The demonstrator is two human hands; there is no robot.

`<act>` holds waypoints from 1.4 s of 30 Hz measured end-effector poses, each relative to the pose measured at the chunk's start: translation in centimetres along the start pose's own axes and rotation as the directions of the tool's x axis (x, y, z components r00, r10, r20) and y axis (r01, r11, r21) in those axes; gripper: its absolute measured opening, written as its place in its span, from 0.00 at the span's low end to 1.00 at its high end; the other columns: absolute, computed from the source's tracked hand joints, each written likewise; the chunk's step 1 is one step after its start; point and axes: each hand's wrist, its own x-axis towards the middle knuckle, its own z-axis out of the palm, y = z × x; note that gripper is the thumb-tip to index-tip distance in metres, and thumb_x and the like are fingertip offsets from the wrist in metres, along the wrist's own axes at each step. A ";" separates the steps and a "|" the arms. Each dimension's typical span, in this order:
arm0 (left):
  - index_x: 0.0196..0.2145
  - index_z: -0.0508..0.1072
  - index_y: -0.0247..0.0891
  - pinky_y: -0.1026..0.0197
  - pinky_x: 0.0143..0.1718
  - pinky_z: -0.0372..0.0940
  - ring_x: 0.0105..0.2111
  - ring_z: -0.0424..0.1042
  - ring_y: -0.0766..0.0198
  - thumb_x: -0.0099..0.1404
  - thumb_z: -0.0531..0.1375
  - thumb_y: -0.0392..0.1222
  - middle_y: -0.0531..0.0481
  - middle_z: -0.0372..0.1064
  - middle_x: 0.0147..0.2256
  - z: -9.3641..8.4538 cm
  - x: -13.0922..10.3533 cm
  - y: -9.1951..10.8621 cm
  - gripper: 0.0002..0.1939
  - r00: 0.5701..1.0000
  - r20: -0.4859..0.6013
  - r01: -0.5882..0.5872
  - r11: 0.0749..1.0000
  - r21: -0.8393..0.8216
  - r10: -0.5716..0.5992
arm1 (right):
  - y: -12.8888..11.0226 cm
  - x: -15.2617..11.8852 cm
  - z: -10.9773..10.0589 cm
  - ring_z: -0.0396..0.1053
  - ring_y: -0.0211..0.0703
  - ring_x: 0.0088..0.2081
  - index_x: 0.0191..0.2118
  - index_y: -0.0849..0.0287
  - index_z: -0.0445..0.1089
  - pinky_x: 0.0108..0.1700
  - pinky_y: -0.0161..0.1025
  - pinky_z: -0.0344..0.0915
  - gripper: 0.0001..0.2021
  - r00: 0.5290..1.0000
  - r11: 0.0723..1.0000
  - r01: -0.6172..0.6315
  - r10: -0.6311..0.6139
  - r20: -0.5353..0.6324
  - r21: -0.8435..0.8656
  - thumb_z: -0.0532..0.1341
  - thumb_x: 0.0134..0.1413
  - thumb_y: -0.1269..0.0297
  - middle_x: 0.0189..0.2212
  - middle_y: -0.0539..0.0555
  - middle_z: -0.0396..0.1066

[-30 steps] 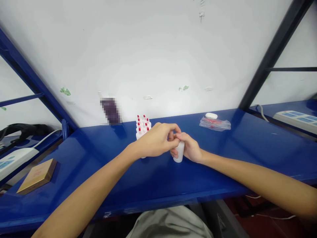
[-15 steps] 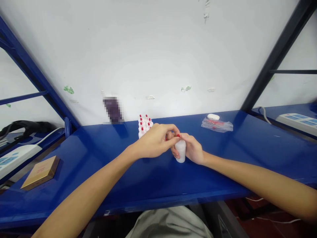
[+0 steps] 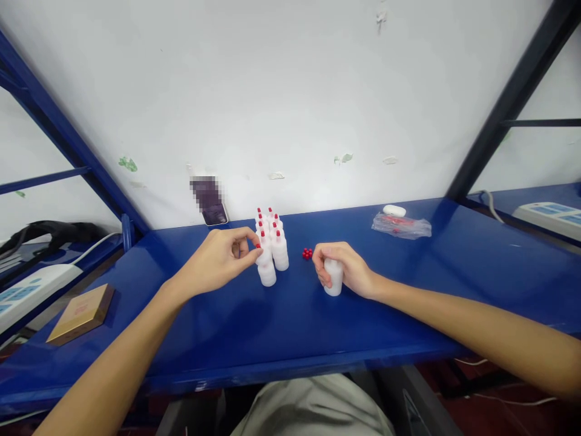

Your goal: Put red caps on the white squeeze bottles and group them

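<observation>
My left hand (image 3: 233, 257) is at the near end of a double row of white plastic bottles with red caps (image 3: 280, 251). Its thumb and forefinger pinch a red cap (image 3: 258, 246) at the top of the nearest bottle (image 3: 267, 277), which stands upright. To the right, my right hand (image 3: 347, 269) wraps round another white bottle (image 3: 334, 280) on the table. Its fingers hide the top of that bottle, so I cannot tell whether it is capped. A small cluster of loose red caps (image 3: 307, 254) lies between the rows and my right hand.
A blue table (image 3: 290, 330) meets the white wall. A clear bag with red pieces (image 3: 401, 226) and a white oval object (image 3: 394, 211) lie at the back right. The phone (image 3: 215, 215) leans on the wall; a gold box (image 3: 82, 313) and power strip (image 3: 34, 290) are left.
My left hand has moved left, from the bottle in my right hand to the nearest bottle of the rows. The loose caps are uncovered. My right hand stays round its bottle.
</observation>
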 end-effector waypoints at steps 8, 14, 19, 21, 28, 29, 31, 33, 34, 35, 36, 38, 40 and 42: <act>0.38 0.74 0.39 0.67 0.22 0.54 0.18 0.59 0.71 0.64 0.60 0.49 0.60 0.61 0.18 1.0 -0.1 -0.5 0.11 0.994 -0.094 -0.050 0.997 0.055 0.055 | 0.0 0.0 0.2 0.62 0.37 0.18 0.24 0.61 0.66 0.23 0.35 0.58 0.18 1.000 1.000 -0.013 0.013 -0.004 -0.006 0.53 0.62 0.58 0.16 0.50 0.64; 0.38 0.73 0.37 0.67 0.25 0.58 0.19 0.66 0.69 0.69 0.54 0.43 0.55 0.67 0.20 4.5 -0.9 2.4 0.10 0.967 -0.146 -0.176 0.964 0.202 0.207 | 0.1 0.5 -0.8 0.59 0.37 0.16 0.22 0.61 0.68 0.20 0.35 0.57 0.22 0.977 0.996 0.088 -0.086 -0.197 0.006 0.52 0.59 0.52 0.13 0.50 0.62; 0.52 0.70 0.33 0.59 0.27 0.64 0.28 0.77 0.53 0.70 0.49 0.35 0.41 0.76 0.30 9.5 0.2 4.7 0.17 0.963 0.220 -0.256 0.768 0.587 0.152 | 0.6 1.0 -2.4 0.61 0.39 0.17 0.23 0.60 0.68 0.22 0.37 0.58 0.17 0.957 0.995 0.084 -0.093 -0.275 -0.044 0.53 0.56 0.56 0.15 0.50 0.64; 0.60 0.63 0.29 0.57 0.28 0.66 0.31 0.78 0.49 0.69 0.51 0.32 0.38 0.76 0.30 10.6 1.2 5.0 0.22 0.963 0.256 -0.228 0.736 0.637 0.077 | 0.7 1.1 -2.6 0.61 0.39 0.18 0.24 0.60 0.68 0.23 0.37 0.59 0.16 0.961 0.995 0.080 -0.094 -0.261 -0.065 0.53 0.57 0.57 0.16 0.50 0.65; 0.60 0.62 0.24 0.56 0.34 0.69 0.37 0.78 0.50 0.67 0.51 0.28 0.34 0.76 0.35 11.5 2.7 4.6 0.23 0.960 0.280 -0.192 0.743 0.641 0.006 | 0.6 1.2 -2.1 0.63 0.40 0.21 0.25 0.60 0.69 0.27 0.36 0.59 0.17 0.962 0.991 0.070 -0.097 -0.255 -0.116 0.52 0.58 0.57 0.17 0.52 0.67; 0.59 0.63 0.24 0.56 0.34 0.70 0.37 0.78 0.50 0.67 0.50 0.27 0.35 0.76 0.35 11.5 2.6 4.5 0.23 0.958 0.286 -0.196 0.745 0.637 0.007 | 0.6 1.2 -2.0 0.63 0.40 0.21 0.25 0.60 0.69 0.26 0.36 0.59 0.17 0.964 0.993 0.060 -0.083 -0.253 -0.098 0.51 0.58 0.56 0.17 0.52 0.67; 0.55 0.66 0.26 0.54 0.33 0.70 0.36 0.78 0.48 0.67 0.49 0.27 0.36 0.76 0.34 11.4 2.4 4.3 0.20 0.959 0.285 -0.197 0.751 0.630 0.013 | 0.6 1.3 -1.8 0.63 0.41 0.20 0.26 0.60 0.69 0.25 0.37 0.60 0.17 0.969 0.998 0.033 -0.045 -0.243 -0.053 0.51 0.57 0.55 0.15 0.52 0.67; 0.51 0.68 0.30 0.54 0.31 0.70 0.35 0.78 0.48 0.68 0.48 0.29 0.38 0.75 0.34 11.4 2.1 4.3 0.17 0.963 0.269 -0.185 0.763 0.619 0.015 | 0.6 1.2 -1.5 0.65 0.42 0.19 0.27 0.60 0.69 0.25 0.37 0.61 0.17 0.974 1.000 0.001 -0.004 -0.225 -0.013 0.52 0.57 0.53 0.15 0.51 0.67; 0.50 0.68 0.31 0.54 0.31 0.70 0.35 0.78 0.48 0.69 0.48 0.31 0.38 0.75 0.34 11.4 2.0 4.3 0.15 0.965 0.262 -0.177 0.771 0.612 0.014 | 0.6 1.2 -1.4 0.65 0.43 0.19 0.27 0.60 0.69 0.25 0.38 0.62 0.17 0.977 1.000 -0.010 0.010 -0.213 0.002 0.53 0.57 0.53 0.15 0.52 0.67; 0.49 0.68 0.32 0.54 0.31 0.69 0.34 0.78 0.48 0.70 0.47 0.32 0.39 0.75 0.33 11.3 1.8 4.4 0.15 0.966 0.259 -0.172 0.780 0.602 0.013 | 0.5 1.1 -1.3 0.66 0.43 0.19 0.27 0.60 0.70 0.25 0.38 0.62 0.17 0.979 1.000 -0.017 0.020 -0.201 0.017 0.53 0.57 0.53 0.15 0.52 0.68; 0.49 0.68 0.33 0.54 0.30 0.69 0.34 0.78 0.48 0.70 0.47 0.34 0.40 0.75 0.33 11.3 1.6 4.5 0.14 0.965 0.261 -0.170 0.790 0.589 0.014 | 0.4 1.1 -1.1 0.67 0.43 0.20 0.27 0.61 0.70 0.26 0.38 0.63 0.18 0.982 0.999 -0.020 0.025 -0.188 0.030 0.54 0.57 0.53 0.16 0.52 0.68; 0.48 0.68 0.34 0.55 0.30 0.68 0.33 0.77 0.49 0.71 0.48 0.36 0.41 0.75 0.34 10.9 1.3 4.8 0.13 0.963 0.267 -0.178 0.816 0.549 0.031 | 0.1 0.9 -0.9 0.67 0.42 0.21 0.25 0.62 0.71 0.27 0.37 0.63 0.19 0.986 0.999 -0.003 0.012 -0.164 0.054 0.55 0.57 0.52 0.18 0.53 0.69; 0.46 0.69 0.35 0.58 0.28 0.65 0.32 0.76 0.52 0.71 0.50 0.38 0.43 0.75 0.34 10.1 1.0 5.1 0.11 0.968 0.241 -0.178 0.861 0.477 0.066 | 0.0 0.8 -0.6 0.67 0.40 0.22 0.22 0.62 0.71 0.28 0.37 0.63 0.21 0.990 0.996 0.028 -0.016 -0.144 0.082 0.56 0.58 0.52 0.19 0.53 0.68; 0.44 0.70 0.37 0.61 0.26 0.61 0.29 0.75 0.57 0.69 0.53 0.39 0.47 0.74 0.31 8.9 0.9 5.5 0.09 0.983 0.147 -0.153 0.921 0.357 0.106 | -0.1 0.6 -0.3 0.67 0.40 0.23 0.21 0.62 0.70 0.29 0.37 0.63 0.21 0.992 0.994 0.033 -0.020 -0.127 0.105 0.56 0.58 0.52 0.18 0.53 0.68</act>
